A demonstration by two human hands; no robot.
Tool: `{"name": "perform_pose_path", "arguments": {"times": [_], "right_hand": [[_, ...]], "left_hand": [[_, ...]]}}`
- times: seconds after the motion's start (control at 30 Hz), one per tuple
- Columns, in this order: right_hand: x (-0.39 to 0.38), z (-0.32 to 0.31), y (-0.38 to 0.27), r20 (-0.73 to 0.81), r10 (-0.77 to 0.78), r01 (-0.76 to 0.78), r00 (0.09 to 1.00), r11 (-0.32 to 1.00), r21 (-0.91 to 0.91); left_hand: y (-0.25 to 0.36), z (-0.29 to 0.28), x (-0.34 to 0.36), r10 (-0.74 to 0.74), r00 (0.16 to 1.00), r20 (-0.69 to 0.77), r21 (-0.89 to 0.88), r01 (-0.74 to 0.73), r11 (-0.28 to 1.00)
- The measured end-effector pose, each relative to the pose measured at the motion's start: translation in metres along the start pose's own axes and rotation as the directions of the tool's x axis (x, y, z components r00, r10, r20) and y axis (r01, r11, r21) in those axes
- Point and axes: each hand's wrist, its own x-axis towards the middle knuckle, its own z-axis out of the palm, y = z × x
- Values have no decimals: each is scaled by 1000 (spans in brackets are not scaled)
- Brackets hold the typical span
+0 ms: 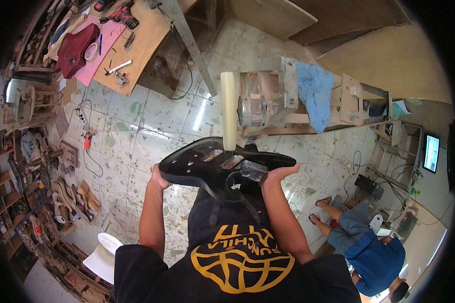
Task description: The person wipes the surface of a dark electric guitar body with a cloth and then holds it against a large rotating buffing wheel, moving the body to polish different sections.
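Observation:
A glossy black electric guitar body (197,164) with cut-out cavities is held out in front of me, roughly level. My left hand (159,179) grips its left end, fingers mostly hidden beneath. At the right end, my right hand (278,174) supports it from below, with some fingertips showing past the edge. A pale cream buffing wheel (228,111), seen edge-on, stands just beyond the body. Its lower end overlaps the body's far edge near the cavities; whether they touch, I cannot tell.
The wheel's motor stand (260,98) carries a blue cloth (316,93). Back left, a workbench (149,38) holds a red guitar body (76,50) and a drill (124,15). A white chair (103,255) is lower left. Another person (371,257) sits at right. Cables lie on the tiled floor.

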Motion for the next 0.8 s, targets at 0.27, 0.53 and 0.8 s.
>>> {"name": "perform_pose_path", "arguments": {"times": [0.27,0.53,0.8], "right_hand": [[-29,12,-36,-83,-68,65,994,997,-37],[-11,6,-57,-137,-187,185,973,982,-27],[-3,10,-66,-94,-246,245,965,969,-27]], "left_hand": [[-19,29,-3,-26,998,55,-16,27,1000],[-32,55,24,-63,997,43,8,63,998],[-39,63,44,-128,991,32,6,128,992]]}}
